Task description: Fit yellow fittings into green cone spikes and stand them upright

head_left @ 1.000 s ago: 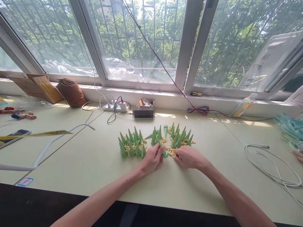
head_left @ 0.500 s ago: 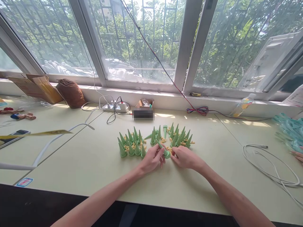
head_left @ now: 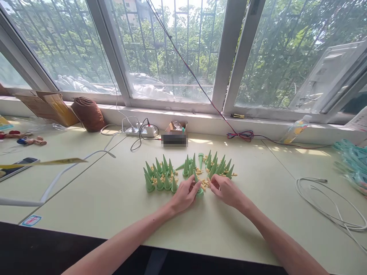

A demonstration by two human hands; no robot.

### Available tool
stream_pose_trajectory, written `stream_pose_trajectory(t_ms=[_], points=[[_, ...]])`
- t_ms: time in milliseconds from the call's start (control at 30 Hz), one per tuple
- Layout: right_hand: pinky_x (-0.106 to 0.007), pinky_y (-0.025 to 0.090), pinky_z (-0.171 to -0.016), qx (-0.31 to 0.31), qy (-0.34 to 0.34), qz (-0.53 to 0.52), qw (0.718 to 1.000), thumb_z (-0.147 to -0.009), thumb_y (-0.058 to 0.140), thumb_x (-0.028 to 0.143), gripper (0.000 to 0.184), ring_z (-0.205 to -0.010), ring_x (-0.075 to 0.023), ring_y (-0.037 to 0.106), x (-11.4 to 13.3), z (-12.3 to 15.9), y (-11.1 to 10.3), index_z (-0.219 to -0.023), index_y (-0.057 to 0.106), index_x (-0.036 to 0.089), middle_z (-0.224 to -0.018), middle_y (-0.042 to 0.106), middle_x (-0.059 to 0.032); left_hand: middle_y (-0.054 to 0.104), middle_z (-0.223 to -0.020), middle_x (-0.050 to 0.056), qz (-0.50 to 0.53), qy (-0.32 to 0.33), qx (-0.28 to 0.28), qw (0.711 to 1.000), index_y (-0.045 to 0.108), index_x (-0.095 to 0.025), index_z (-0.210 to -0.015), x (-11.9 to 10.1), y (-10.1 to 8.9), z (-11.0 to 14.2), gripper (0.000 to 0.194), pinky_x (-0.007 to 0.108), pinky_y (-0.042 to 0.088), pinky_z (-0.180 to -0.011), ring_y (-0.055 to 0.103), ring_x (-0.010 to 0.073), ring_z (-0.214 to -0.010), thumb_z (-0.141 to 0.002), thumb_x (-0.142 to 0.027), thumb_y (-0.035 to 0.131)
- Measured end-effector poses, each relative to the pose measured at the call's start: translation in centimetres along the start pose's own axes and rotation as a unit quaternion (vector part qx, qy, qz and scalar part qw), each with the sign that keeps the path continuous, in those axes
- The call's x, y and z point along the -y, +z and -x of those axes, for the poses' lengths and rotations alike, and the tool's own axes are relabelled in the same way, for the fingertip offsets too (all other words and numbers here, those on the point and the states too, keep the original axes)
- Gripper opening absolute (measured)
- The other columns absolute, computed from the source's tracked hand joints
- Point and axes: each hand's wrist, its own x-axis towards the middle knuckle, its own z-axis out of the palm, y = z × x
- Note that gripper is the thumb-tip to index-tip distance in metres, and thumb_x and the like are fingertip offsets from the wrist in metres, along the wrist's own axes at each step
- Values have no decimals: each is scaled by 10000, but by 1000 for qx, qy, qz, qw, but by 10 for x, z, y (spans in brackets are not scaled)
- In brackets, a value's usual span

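Observation:
My left hand (head_left: 186, 194) is closed round a green cone-shaped spike (head_left: 200, 193), its wide round base low beside my fingers and its tip pointing up. Just to the right, my right hand (head_left: 225, 189) is closed in a pinch; whatever lies between its fingertips is too small to make out. Small yellow valve-like pieces (head_left: 204, 185) lie on the table between the two hands. Several more green spikes stand upright in a left group (head_left: 159, 173), a middle group (head_left: 186, 167) and a right group (head_left: 219, 166), with yellow pieces among them.
Behind the spikes are a small open box (head_left: 175, 126), a power strip (head_left: 132, 131) with plugs, and bundled red-black wires (head_left: 242, 135). A white cable (head_left: 329, 202) lies right, near plastic-wrapped teal items (head_left: 351, 160). A phone (head_left: 17, 168) rests left.
The spike in my left hand has gone from tilted to more upright, its base lower. My right fingertips have drawn slightly away from it to the right. The camera view has shifted a little.

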Motion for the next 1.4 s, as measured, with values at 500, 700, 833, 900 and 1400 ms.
stream_pose_trajectory(t_ms=[500, 700, 833, 900, 1400], points=[[-279, 528, -574, -55, -42, -235, 969, -977, 515, 331, 201, -580, -152, 614, 4, 0, 23, -831, 558, 200, -708, 625, -11, 505, -611, -63, 35, 8, 6, 999, 333, -220, -786, 0, 0, -3, 364, 196, 314, -320, 501, 81, -348, -963, -506, 474], [-263, 491, -589, -69, -60, -194, 977, -977, 522, 275, 161, -599, -143, 597, -1, -1, 23, -856, 591, 195, -744, 633, -15, 446, -612, -67, -18, 27, 4, 999, 322, -212, -762, 1, 0, -4, 374, 198, 271, -369, 390, 54, -389, -971, -492, 456], [-263, 458, -604, -66, -84, -168, 980, -1017, 449, 271, 248, -586, -133, 562, -1, 0, 23, -857, 623, 195, -730, 627, -15, 352, -604, -75, -37, 45, -2, 998, 312, -206, -739, 3, 1, -5, 384, 201, 223, -411, 300, 54, -449, -973, -477, 452], [-260, 450, -600, -64, -88, -174, 979, -1026, 433, 272, 279, -565, -127, 548, -1, 0, 24, -839, 625, 195, -700, 619, -8, 338, -621, -70, -44, 56, -1, 997, 321, -201, -733, 4, 1, -6, 381, 206, 214, -432, 278, 59, -485, -974, -464, 454], [-252, 461, -561, -29, -77, -209, 974, -1021, 433, 265, 159, -555, -127, 553, -1, 3, 28, -926, 546, 206, -674, 603, 14, 372, -632, -57, -25, 69, 34, 997, 373, -182, -731, 2, 0, -5, 353, 193, 246, -437, 311, 58, -509, -976, -415, 475]])
